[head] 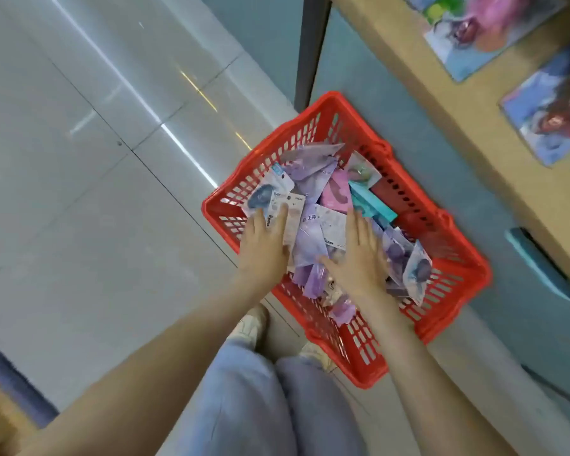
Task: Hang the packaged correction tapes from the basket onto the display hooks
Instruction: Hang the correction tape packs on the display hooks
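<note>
Basket (352,102): red, on the floor beside a wooden stand (425,93).
Packs (310,179): loose heap inside the basket, mostly purple.
Left hand (264,248): at the basket's left corner, fingers straight and together, flat on a white pack (292,209).
Right hand (359,258): on the middle of the heap, fingers straight, slightly spread, pinching nothing.
Key relation: white pack directly under the left fingertips, long axis roughly along them; left hand nearer.
Hooks: not in view.

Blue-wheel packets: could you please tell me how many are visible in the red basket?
2. The left blue packet lies at the fingertips of the left hand; the right blue packet lies beside the right hand. Others may be buried.
</note>
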The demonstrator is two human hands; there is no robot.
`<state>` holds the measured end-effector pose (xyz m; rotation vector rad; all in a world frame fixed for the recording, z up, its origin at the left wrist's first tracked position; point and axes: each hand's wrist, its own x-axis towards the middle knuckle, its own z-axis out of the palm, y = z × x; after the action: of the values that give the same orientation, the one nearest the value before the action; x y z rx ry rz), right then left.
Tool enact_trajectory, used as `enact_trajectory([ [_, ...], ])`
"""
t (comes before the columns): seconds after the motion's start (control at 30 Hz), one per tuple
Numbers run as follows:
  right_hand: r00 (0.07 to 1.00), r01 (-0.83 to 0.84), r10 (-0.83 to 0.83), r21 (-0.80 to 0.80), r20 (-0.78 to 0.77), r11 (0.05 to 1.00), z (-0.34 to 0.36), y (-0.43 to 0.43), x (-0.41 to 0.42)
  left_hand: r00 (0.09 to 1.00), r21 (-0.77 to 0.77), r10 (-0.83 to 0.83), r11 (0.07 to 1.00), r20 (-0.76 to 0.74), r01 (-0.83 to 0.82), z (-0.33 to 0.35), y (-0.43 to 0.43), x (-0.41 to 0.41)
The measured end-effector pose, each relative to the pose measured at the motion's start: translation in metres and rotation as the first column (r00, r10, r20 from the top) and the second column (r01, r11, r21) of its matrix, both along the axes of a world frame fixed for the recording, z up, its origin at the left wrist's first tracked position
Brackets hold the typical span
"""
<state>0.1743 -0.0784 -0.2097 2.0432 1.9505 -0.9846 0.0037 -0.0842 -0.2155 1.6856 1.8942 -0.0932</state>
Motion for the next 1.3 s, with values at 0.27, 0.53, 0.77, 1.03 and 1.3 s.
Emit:
enact_trajectory([
  [0.27, 0.985, -0.089, 0.099, -0.074, 0.142, 0.993, -0.099, 0.036, -0.024, 0.996, 0.072, 0.044, 0.997, -0.076, -0.038, -0.091, 0.009, 0.02],
  [0.53, 0.968, 0.232, -0.244, -0.157, -0.06, 0.96, -0.093, -0.003, -0.041, 0.937, 0.138, 0.281, 0.94, 0.209, -0.313, -0.072, 0.007, 0.015],
  [0.77, 0.738, 0.54, -0.628, -0.343, -0.247, 0.769, -0.041, -0.013, -0.018, 0.805, -0.024, 0.402, 0.9, 0.436, -0.436, 0.005, -0.005, 0.009],
  [1.03, 0.244, 0.474, -0.723, -0.571, -0.646, 0.67, 0.196, 0.008, 0.009, 0.382, -0.785, 0.731, 0.619, 0.565, -0.026, 0.198, 0.016, 0.009],
  [1.3, 0.178, 0.597, -0.589, -0.39, -0.788, 0.702, 0.453, 0.017, 0.0, 0.389, -0.483, 0.398, 0.863, 0.831, 0.148, 0.45, 0.052, 0.005],
])
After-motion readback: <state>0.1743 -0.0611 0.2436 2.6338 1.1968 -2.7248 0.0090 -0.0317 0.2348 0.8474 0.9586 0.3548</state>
